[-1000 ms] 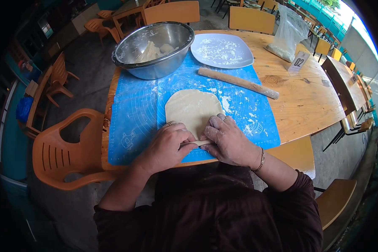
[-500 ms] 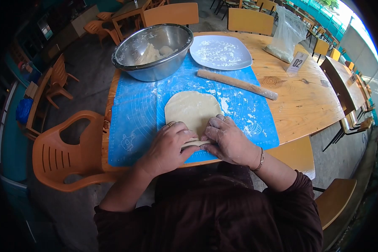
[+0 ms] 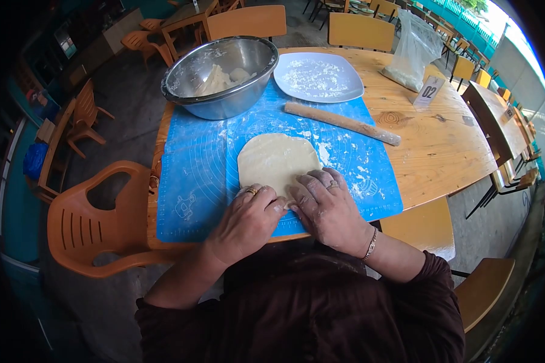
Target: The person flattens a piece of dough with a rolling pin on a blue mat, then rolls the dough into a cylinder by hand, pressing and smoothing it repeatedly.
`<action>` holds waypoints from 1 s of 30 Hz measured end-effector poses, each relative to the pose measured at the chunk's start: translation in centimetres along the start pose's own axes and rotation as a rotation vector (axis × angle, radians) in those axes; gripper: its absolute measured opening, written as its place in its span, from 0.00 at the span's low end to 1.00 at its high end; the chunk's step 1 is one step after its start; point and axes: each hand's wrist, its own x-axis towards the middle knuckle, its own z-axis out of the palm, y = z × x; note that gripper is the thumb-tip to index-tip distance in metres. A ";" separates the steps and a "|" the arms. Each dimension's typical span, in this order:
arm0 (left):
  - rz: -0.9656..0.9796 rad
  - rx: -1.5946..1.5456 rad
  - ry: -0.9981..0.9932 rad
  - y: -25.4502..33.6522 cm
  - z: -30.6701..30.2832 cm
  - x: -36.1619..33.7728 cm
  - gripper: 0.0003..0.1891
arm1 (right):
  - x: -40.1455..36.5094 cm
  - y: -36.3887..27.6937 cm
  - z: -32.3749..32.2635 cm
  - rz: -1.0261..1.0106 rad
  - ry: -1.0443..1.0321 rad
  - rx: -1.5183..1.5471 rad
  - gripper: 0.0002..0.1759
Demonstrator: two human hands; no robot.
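Note:
A flat sheet of dough (image 3: 277,160) lies on a blue baking mat (image 3: 194,169), with its near edge under both hands. My left hand (image 3: 248,218) has its fingers curled over the near left part of that edge. On the near right part, my right hand (image 3: 328,209), dusted with flour, is bent round the dough with its fingertips close to those of the left. The fold between the hands is mostly hidden by the fingers. Beyond the sheet, a floury wooden rolling pin (image 3: 342,123) rests at a slant on the mat and the table.
A steel bowl (image 3: 224,109) holding more dough stands at the back left. Beside it is a white plate (image 3: 318,75) with flour on it. A plastic bag (image 3: 413,51) and a number card (image 3: 429,91) stand right. An orange chair (image 3: 97,218) adjoins the table's left side.
Both hands have shifted in over the dough's near edge, fingertips closer together. The rolled strip that showed between them is now mostly covered. The bowl, plate and rolling pin stay put.

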 end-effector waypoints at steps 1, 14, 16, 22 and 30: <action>-0.004 0.023 -0.011 0.0 0.1 -0.1 0.06 | 0.0 -0.3 0.1 -0.002 0.059 -0.036 0.19; -0.022 0.105 0.050 0.6 -0.4 0.0 0.09 | -0.6 1.2 -1.4 0.052 -0.038 0.016 0.18; -0.013 0.073 0.062 0.9 -0.2 0.3 0.10 | -0.6 0.7 -0.6 0.013 -0.024 0.035 0.14; -0.002 -0.021 -0.037 -0.1 0.2 0.0 0.08 | -0.5 1.0 -0.9 0.014 -0.060 0.094 0.12; -0.018 -0.021 -0.019 0.2 -0.2 0.3 0.08 | -0.6 0.8 -1.1 0.047 -0.009 0.100 0.13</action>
